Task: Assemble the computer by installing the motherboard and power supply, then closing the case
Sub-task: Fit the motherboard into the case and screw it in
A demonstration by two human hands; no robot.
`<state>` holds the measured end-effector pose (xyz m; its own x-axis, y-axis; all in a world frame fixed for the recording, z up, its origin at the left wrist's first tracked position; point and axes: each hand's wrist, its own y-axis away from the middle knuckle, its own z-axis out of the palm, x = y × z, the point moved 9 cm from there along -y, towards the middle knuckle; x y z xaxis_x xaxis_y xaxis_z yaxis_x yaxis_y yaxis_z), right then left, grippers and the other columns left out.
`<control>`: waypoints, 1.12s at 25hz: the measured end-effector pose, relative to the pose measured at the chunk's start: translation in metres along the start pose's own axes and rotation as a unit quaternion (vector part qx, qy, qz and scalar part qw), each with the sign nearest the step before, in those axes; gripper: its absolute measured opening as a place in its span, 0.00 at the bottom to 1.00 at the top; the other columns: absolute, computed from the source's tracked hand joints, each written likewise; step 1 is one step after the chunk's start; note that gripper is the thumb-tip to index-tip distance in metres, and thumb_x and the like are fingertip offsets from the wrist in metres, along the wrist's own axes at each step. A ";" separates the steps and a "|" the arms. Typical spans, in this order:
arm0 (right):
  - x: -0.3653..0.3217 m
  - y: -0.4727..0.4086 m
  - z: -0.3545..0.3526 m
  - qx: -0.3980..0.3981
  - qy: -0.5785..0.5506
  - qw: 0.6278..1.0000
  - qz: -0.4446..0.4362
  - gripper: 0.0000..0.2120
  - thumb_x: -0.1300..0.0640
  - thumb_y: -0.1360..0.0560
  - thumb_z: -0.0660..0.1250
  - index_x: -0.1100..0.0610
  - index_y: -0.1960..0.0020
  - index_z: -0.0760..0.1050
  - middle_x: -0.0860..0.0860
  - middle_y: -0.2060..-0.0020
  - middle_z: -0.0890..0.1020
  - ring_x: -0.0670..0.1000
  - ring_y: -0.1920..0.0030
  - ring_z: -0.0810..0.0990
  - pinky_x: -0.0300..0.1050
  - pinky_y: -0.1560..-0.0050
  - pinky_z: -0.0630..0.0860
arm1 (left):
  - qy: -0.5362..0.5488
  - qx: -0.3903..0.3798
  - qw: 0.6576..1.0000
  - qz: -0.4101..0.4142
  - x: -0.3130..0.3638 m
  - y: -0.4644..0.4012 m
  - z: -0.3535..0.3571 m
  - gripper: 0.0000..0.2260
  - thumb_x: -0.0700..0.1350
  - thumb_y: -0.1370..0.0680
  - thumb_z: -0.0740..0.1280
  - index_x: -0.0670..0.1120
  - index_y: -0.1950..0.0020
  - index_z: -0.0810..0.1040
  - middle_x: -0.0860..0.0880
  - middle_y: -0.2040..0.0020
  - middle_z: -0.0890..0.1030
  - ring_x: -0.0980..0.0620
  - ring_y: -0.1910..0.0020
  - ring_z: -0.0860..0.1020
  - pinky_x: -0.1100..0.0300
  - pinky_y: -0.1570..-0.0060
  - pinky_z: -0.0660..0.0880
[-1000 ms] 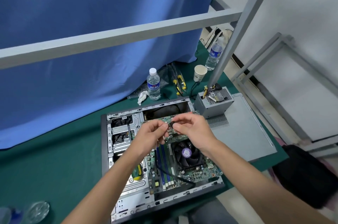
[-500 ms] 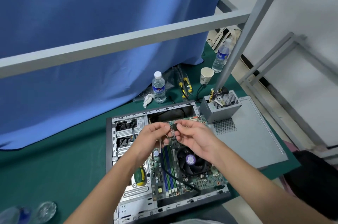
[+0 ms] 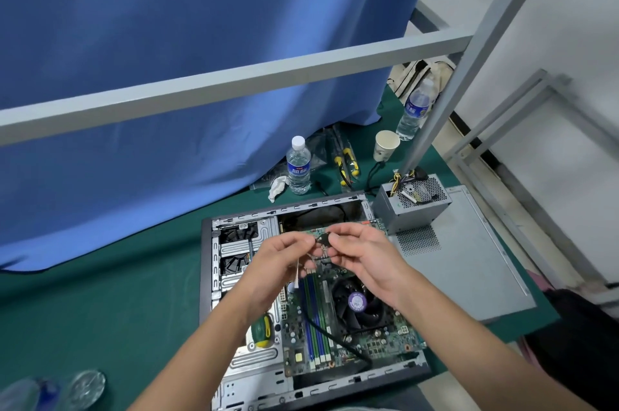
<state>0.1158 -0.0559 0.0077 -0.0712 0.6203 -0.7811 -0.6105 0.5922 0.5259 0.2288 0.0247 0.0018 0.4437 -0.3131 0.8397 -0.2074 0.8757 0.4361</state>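
Both hands, left hand (image 3: 284, 259) and right hand (image 3: 361, 253), pinch small card (image 3: 323, 239), raised slightly higher above motherboard (image 3: 348, 327); not seated; power supply (image 3: 410, 202) outside case (image 3: 206, 276).

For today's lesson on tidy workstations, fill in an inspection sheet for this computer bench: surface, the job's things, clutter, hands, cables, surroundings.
Surface: green mat covers the table.
Job's things: open computer case lies flat, motherboard inside with its fan; power supply sits outside on the side panel.
Clutter: water bottle, second bottle, paper cup, crumpled tissue, yellow-handled tools, green-handled screwdriver inside the case.
Hands: left hand and right hand together pinch a small dark part above the case.
Cables: black cable crosses the motherboard; wire bundle on the power supply.
Surroundings: blue curtain, grey metal frame, white wall.
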 end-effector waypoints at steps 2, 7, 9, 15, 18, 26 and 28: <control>-0.003 -0.001 0.004 -0.005 0.017 1.000 -0.006 0.08 0.67 0.24 0.68 0.63 0.45 0.79 0.60 0.57 0.82 0.51 0.57 0.81 0.42 0.53 0.79 | 0.042 -0.004 0.999 -0.017 -0.002 0.001 -0.002 0.06 0.44 0.24 0.69 0.43 0.53 0.83 0.45 0.57 0.84 0.54 0.66 0.77 0.64 0.66 0.73; -0.004 -0.005 0.012 0.005 0.085 0.996 -0.021 0.07 0.67 0.24 0.69 0.63 0.46 0.79 0.56 0.62 0.83 0.50 0.60 0.82 0.43 0.53 0.79 | -0.064 0.039 0.997 0.030 0.007 0.001 -0.010 0.10 0.47 0.25 0.71 0.43 0.48 0.83 0.47 0.56 0.84 0.56 0.67 0.76 0.63 0.67 0.74; -0.004 -0.005 0.013 0.006 0.113 0.993 -0.033 0.06 0.65 0.24 0.70 0.62 0.47 0.79 0.55 0.62 0.84 0.50 0.60 0.82 0.45 0.53 0.79 | -0.096 0.047 0.993 0.040 0.010 0.000 -0.012 0.09 0.47 0.25 0.71 0.43 0.50 0.83 0.48 0.58 0.83 0.57 0.70 0.74 0.66 0.68 0.73; -0.010 0.000 -0.026 0.112 0.383 0.912 -0.090 0.04 0.54 0.20 0.65 0.52 0.50 0.78 0.47 0.57 0.82 0.44 0.55 0.80 0.35 0.54 0.75 | -0.053 0.163 0.985 -0.020 0.010 0.003 -0.075 0.07 0.44 0.20 0.65 0.42 0.46 0.79 0.48 0.56 0.84 0.57 0.72 0.73 0.65 0.75 0.70; 0.011 -0.001 -0.017 0.065 0.561 0.819 -0.104 0.07 0.51 0.19 0.62 0.51 0.44 0.76 0.43 0.50 0.78 0.41 0.49 0.76 0.37 0.43 0.74 | -0.150 0.200 0.968 -0.017 0.010 0.001 -0.093 0.05 0.42 0.18 0.65 0.42 0.48 0.79 0.49 0.59 0.84 0.58 0.74 0.70 0.64 0.80 0.66; 0.030 -0.020 -0.011 0.023 0.682 0.720 -0.127 0.14 0.45 0.18 0.57 0.52 0.41 0.75 0.46 0.47 0.76 0.47 0.42 0.71 0.44 0.39 0.71 | -0.436 0.184 0.881 0.010 0.019 -0.031 -0.102 0.02 0.43 0.20 0.69 0.45 0.49 0.79 0.49 0.53 0.84 0.51 0.56 0.80 0.58 0.56 0.75; 0.026 -0.028 -0.006 0.039 0.692 0.707 -0.143 0.15 0.45 0.17 0.55 0.52 0.40 0.75 0.47 0.47 0.75 0.48 0.42 0.70 0.44 0.39 0.70 | -0.487 0.170 0.857 0.012 0.016 -0.041 -0.099 0.03 0.43 0.20 0.68 0.46 0.47 0.80 0.48 0.52 0.84 0.48 0.53 0.81 0.55 0.51 0.77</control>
<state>0.1258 -0.0597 -0.0292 -0.6904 -0.5948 -0.4117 -0.7140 0.6520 0.2553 0.3304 0.0200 -0.0346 -0.4670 -0.5998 0.6497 -0.5216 0.7801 0.3453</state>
